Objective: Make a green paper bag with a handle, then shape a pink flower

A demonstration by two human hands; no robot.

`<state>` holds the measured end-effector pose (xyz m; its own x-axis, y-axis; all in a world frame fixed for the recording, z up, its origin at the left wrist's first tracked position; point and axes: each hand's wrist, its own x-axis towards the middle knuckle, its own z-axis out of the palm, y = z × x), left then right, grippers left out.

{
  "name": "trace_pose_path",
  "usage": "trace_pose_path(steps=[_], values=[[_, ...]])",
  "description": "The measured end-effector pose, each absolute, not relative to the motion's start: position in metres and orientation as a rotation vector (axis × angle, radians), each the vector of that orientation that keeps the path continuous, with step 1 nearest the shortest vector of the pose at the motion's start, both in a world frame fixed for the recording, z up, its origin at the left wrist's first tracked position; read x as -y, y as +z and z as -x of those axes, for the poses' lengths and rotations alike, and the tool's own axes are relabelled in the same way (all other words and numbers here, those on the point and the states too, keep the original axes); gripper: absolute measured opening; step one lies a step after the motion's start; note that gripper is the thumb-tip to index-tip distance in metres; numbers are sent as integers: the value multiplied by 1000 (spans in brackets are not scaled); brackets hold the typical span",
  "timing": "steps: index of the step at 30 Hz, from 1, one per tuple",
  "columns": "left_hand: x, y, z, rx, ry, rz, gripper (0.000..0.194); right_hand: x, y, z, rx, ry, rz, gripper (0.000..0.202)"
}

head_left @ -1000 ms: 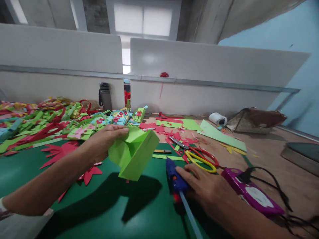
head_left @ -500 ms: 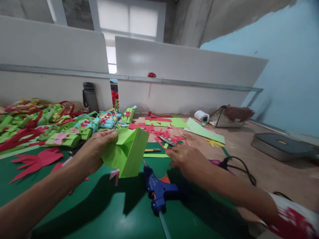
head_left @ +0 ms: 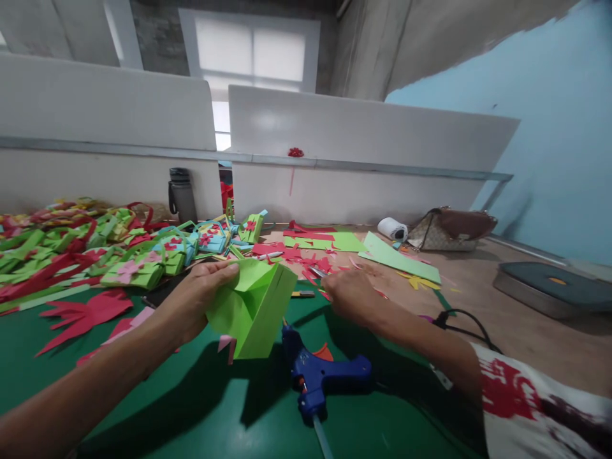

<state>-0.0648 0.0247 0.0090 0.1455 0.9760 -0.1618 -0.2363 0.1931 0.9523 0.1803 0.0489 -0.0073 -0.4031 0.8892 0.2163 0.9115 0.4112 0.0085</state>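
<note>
My left hand (head_left: 205, 294) is closed on the edge of a folded bright green paper bag (head_left: 261, 319), holding it above the table with its opening facing me. My right hand (head_left: 351, 294) is a closed fist low over the paper scraps, by a silver metal tool (head_left: 317, 272) that it partly covers. What its fingers hold is hidden. A blue glue gun (head_left: 310, 376) lies below the bag, nozzle pointing away, with a glue stick out of its rear. Just left of the right hand lies a cutter knife (head_left: 303, 294). Small pink paper pieces (head_left: 227, 346) show under the bag.
Finished green and blue paper bags (head_left: 138, 271) pile up at the left, beside a dark bottle (head_left: 182, 196). Red cut paper (head_left: 88, 315) lies at the left front. Green sheets (head_left: 401, 258), a white roll (head_left: 392, 228), a handbag (head_left: 452, 229) and a lidded box (head_left: 549, 287) stand right. A black cable (head_left: 471, 325) curls nearby.
My right hand has closed from a loose reach into a fist beside the silver tool. The green strip by the cutter knife is out of sight. My left hand still holds the bag.
</note>
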Motion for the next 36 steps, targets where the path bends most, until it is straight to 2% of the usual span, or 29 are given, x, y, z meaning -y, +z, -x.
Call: trace_pose_path(steps=[6,11,15,19,24,27,32,36], values=[[-18,9,62,-875,980,-933,21,-53,27,-197,1862,387,1414,17],[-6,9,58,-735,851,-886,26,-43,25,-184,1510,898,1245,16],[-2,8,56,-702,847,-921,27,-32,22,-178,1378,1147,1153,16],[-3,5,56,-726,778,-1026,35,-23,21,-179,1330,1265,1086,16],[-1,-3,52,-766,582,-1143,24,-17,14,-178,1315,1345,969,22],[1,-4,49,-778,603,-1069,23,-18,6,-177,1305,1393,849,21],[5,-2,47,-772,618,-914,17,-17,-5,-173,1321,1534,754,40],[9,-3,47,-733,568,-903,18,-13,-6,-170,1368,1491,778,26]])
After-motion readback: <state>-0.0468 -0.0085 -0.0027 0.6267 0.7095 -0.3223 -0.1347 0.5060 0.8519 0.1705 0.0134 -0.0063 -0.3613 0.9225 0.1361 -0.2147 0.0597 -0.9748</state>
